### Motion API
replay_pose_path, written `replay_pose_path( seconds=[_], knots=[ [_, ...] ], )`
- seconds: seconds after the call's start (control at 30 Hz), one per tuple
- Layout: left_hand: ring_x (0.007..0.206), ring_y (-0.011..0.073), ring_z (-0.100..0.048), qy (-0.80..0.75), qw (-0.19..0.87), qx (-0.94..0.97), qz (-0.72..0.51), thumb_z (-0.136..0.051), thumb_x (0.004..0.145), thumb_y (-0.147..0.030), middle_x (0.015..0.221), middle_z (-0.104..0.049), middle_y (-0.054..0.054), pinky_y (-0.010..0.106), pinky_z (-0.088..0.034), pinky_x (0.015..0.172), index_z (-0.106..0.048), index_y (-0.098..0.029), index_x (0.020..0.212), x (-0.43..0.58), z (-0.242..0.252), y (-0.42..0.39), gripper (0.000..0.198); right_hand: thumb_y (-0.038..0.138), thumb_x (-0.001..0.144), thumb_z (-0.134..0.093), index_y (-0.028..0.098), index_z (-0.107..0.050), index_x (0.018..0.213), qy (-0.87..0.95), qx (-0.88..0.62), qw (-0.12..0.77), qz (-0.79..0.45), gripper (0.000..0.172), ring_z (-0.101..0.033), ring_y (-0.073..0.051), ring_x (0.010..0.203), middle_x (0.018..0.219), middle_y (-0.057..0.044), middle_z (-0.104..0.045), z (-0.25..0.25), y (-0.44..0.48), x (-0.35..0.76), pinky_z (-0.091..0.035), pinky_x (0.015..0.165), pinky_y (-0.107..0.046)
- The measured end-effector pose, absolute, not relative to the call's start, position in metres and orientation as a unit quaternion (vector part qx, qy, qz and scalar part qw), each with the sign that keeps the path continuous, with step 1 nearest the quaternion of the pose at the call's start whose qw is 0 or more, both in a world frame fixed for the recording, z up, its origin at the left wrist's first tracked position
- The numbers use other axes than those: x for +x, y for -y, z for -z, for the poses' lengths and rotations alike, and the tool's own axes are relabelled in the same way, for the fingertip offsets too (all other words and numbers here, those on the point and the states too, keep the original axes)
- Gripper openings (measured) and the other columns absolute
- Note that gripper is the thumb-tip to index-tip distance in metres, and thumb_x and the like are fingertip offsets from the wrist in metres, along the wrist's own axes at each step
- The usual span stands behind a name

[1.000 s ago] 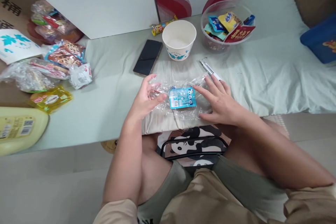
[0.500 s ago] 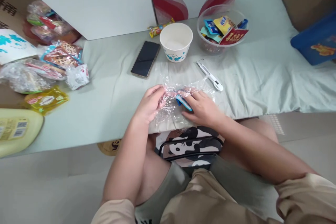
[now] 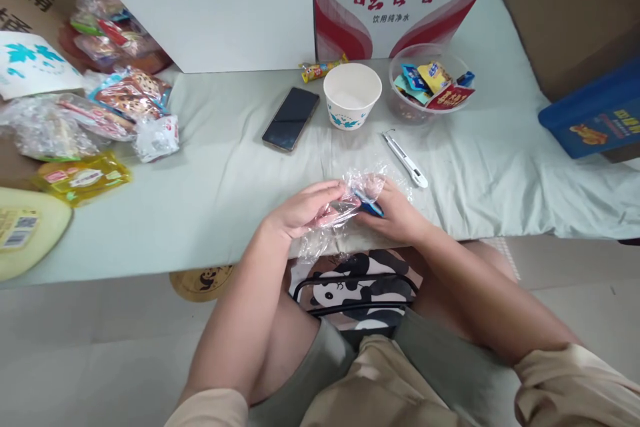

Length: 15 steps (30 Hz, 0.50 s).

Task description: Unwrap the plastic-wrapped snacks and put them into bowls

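My left hand (image 3: 313, 207) is closed on the edge of a crumpled clear plastic bag (image 3: 320, 240) near the front edge of the cloth-covered surface. Facing it, my right hand (image 3: 395, 210) grips a small blue packet (image 3: 369, 203), with part of the clear film bunched over its fingers. The packet's far end lies under the film, so I cannot tell whether it is fully inside the bag. Just beyond my right hand lies a white utility knife (image 3: 406, 160). A white paper bowl (image 3: 353, 97) with blue leaf prints stands behind both hands.
A black phone (image 3: 291, 119) lies left of the bowl; a yellow-wrapped snack (image 3: 323, 69) is behind it. A clear tub (image 3: 430, 110) of small packets stands right of the bowl. Wrapped snacks (image 3: 130, 97) and a pale yellow bottle (image 3: 33, 230) are at left. Large boxes (image 3: 240, 7) line the back.
Both hands have come nearer each other, and the plastic bag is gathered up more tightly between them. The blue packet has shifted with my right hand. The camera view has tilted up slightly.
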<state>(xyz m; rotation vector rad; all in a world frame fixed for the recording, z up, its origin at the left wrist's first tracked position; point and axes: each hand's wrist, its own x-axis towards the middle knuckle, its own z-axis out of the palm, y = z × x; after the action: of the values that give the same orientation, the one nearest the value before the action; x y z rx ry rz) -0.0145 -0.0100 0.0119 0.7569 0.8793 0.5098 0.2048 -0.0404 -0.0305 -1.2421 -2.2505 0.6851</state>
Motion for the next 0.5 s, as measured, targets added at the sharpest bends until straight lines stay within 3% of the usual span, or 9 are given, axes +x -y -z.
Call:
replay_pose_path(
  seconds=[0.17,0.37,0.5],
  knots=[
    [0.036,0.0008,-0.03,-0.395,0.814,0.333,-0.266,-0.071,0.084,-0.035,0.081,-0.075,0.009,0.02,-0.011,0.036,-0.061,-0.015,0.074,-0.022,-0.015,0.006,0.025,0.054,0.094,-0.065,0.026,-0.058,0.139,0.815,-0.4,0.284,-0.308,0.054,-0.063,-0.03,0.126,0.136,-0.012,-0.067,0.026,0.036,0.208,-0.051,0.107,-0.051],
    [0.036,0.001,-0.032,-0.414,0.805,0.322,-0.278,-0.072,0.083,-0.033,0.084,-0.075,0.007,0.02,-0.012,0.036,-0.057,-0.017,0.072,-0.025,-0.016,0.006,0.024,0.031,0.094,-0.062,0.023,-0.065,0.133,0.79,-0.473,0.306,-0.24,0.04,-0.068,-0.026,0.117,0.128,-0.013,-0.068,0.023,0.041,0.199,-0.055,0.103,-0.047],
    [0.036,0.0001,-0.028,-0.472,0.775,0.264,-0.327,-0.068,0.085,-0.033,0.08,-0.073,0.005,0.021,-0.01,0.036,-0.058,-0.016,0.075,-0.025,-0.021,0.0,0.022,0.031,0.089,-0.065,0.024,-0.071,0.121,0.726,-0.554,0.361,-0.186,0.034,-0.072,-0.025,0.099,0.109,-0.009,-0.072,0.023,0.039,0.207,-0.06,0.091,-0.044]
  ],
)
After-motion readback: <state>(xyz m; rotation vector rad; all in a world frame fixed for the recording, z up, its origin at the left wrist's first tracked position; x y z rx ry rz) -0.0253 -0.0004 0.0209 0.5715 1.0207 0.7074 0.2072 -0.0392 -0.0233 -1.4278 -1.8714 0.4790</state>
